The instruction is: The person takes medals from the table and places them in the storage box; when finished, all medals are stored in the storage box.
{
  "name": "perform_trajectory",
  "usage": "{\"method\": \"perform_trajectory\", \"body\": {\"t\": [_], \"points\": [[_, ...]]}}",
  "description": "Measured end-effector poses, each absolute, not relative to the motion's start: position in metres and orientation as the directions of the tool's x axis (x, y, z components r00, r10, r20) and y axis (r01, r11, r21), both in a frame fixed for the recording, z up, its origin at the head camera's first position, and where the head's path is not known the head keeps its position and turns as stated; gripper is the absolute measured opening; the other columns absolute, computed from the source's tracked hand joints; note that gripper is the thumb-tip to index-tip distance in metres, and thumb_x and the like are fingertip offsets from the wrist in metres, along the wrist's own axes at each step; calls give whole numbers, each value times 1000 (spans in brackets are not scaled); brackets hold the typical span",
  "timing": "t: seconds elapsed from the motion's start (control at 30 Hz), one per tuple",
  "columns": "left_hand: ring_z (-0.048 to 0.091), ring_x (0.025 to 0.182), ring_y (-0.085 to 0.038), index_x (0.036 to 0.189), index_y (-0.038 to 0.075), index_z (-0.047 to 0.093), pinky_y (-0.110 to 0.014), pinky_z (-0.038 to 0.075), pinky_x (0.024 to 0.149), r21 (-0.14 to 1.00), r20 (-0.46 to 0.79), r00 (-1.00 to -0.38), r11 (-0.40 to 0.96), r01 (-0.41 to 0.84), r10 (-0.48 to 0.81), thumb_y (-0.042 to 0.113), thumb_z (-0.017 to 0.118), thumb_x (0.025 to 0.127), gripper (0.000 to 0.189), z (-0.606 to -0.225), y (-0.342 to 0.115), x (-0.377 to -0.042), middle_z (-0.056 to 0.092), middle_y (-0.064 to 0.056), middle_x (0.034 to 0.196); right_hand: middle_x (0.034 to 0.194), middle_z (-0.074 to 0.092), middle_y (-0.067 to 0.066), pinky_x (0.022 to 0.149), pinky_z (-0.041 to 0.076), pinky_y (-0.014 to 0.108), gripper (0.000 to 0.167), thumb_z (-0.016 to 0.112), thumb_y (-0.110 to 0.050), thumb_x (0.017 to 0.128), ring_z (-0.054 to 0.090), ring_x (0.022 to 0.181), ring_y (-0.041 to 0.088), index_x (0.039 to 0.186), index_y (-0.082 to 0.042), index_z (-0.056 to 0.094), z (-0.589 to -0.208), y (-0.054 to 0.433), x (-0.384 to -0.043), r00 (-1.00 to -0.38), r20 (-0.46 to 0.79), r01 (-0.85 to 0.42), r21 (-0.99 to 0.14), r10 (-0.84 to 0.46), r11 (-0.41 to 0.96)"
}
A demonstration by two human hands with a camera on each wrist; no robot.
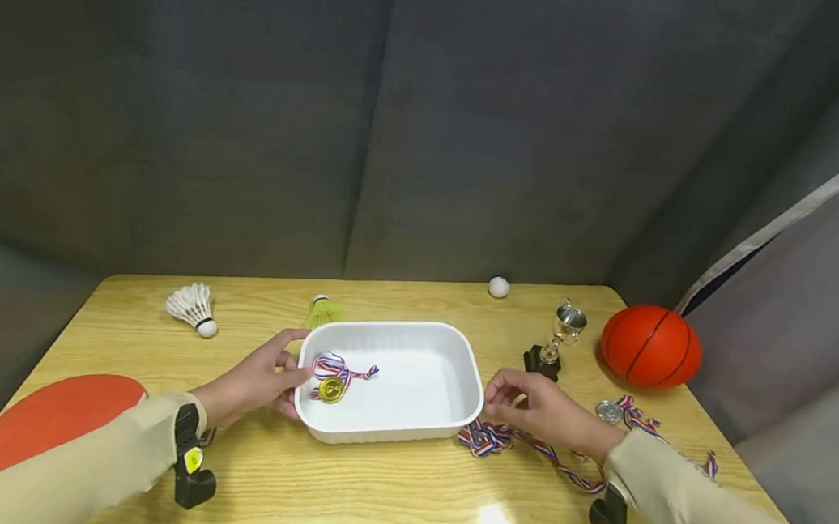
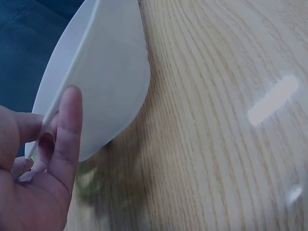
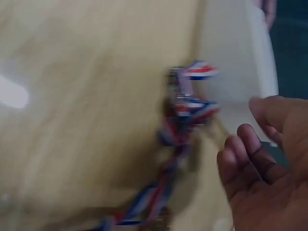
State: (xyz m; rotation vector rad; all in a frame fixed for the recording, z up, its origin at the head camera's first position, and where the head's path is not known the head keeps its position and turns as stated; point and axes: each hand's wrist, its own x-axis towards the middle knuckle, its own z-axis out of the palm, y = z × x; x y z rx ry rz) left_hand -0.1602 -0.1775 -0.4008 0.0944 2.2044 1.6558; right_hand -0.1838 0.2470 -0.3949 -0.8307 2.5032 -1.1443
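Note:
A white plastic tray (image 1: 410, 391) stands mid-table, with a gold medal (image 1: 331, 390) and its striped ribbon lying at its left end. My left hand (image 1: 265, 377) grips the tray's left rim, thumb and fingers on either side of the wall, as the left wrist view shows with the tray (image 2: 110, 72) between them. At the right end, my right hand (image 1: 534, 404) hovers beside the rim, fingers loosely bent with nothing between them. Below that hand, a red, white and blue medal ribbon (image 3: 159, 187) lies bunched on the table, blurred in the right wrist view.
Behind the tray lies a yellow shuttlecock (image 1: 323, 310), with a white shuttlecock (image 1: 193, 309) farther left. A red round paddle (image 1: 57, 423) is at front left. On the right are a small trophy (image 1: 567, 325), a white ball (image 1: 498, 287), an orange-red basketball (image 1: 650, 347) and a silver medal (image 1: 608, 412).

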Motion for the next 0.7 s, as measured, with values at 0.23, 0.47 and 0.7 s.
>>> {"method": "perform_trajectory", "body": {"t": [0.23,0.47,0.7], "points": [[65,70,-19,164,6,18,-40,71,67,938,-258,-925,300,-172,277,6,55,107,68,-400,-178,-159,54,-20,106,101,65,7,74,53,18,16,76,-17,96,56,92,8,109,-11,69,-420,248,-174,-751,-93,-374,-756,-654,537],[64,70,-18,164,6,18,-37,70,65,939,-257,-926,298,-171,276,6,56,107,68,-400,-177,-160,54,-18,103,98,57,4,70,46,19,22,81,-22,92,47,90,11,112,-15,73,-418,248,-174,-738,-131,-406,-697,-662,591],[65,70,-19,164,6,18,-37,70,65,940,-256,-926,297,-171,278,6,55,107,68,-399,-177,-160,55,-19,104,103,57,2,76,47,19,31,82,-32,91,49,94,11,116,-16,72,-411,248,-177,-702,-208,-424,-646,-681,635]]}}
